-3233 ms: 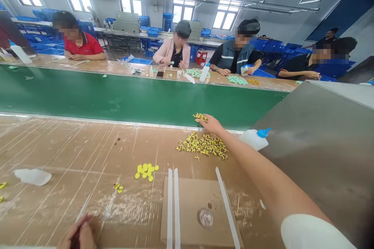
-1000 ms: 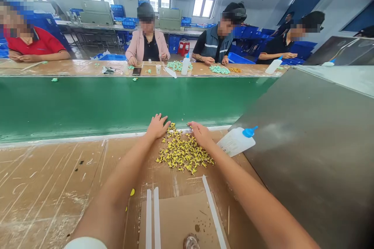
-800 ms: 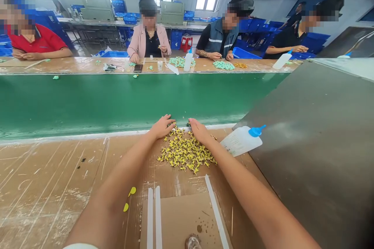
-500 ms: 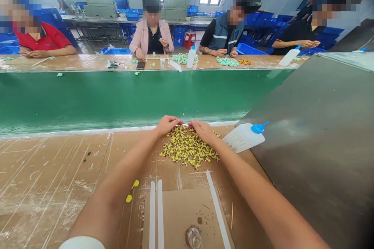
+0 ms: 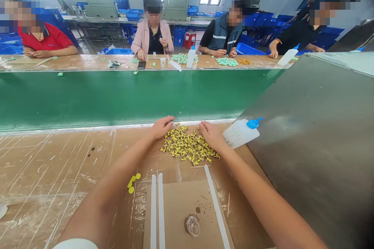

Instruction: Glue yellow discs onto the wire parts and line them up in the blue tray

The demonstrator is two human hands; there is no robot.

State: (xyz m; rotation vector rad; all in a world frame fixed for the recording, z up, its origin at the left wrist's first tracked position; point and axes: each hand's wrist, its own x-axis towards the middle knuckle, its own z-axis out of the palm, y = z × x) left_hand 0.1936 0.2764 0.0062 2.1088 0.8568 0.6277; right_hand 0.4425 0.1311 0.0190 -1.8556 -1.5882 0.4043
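A pile of small yellow-and-dark pieces (image 5: 189, 147) lies on the cardboard-covered table, too small to tell what they are. At the pile's left far edge rests my left hand (image 5: 162, 127), its fingers stretched out and nothing seen in it. On the far right side, my right hand (image 5: 210, 135) lies over the pile's edge with extended fingers, also without a held object. A white squeeze bottle (image 5: 240, 135) with a blue nozzle lies tilted beside my right wrist.
Nearer me, a cardboard sheet (image 5: 178, 206) with white tape strips bears a small clear dish (image 5: 192, 225). Several yellow discs (image 5: 131, 190) lie left of it, a thin stick (image 5: 228, 205) right. A metal panel (image 5: 315, 132) borders the right; across the green belt (image 5: 117, 97), several people work.
My hands have drawn apart from the far edge of the pile, the left going left and the right going right. At the far right, a person's hands have separated.
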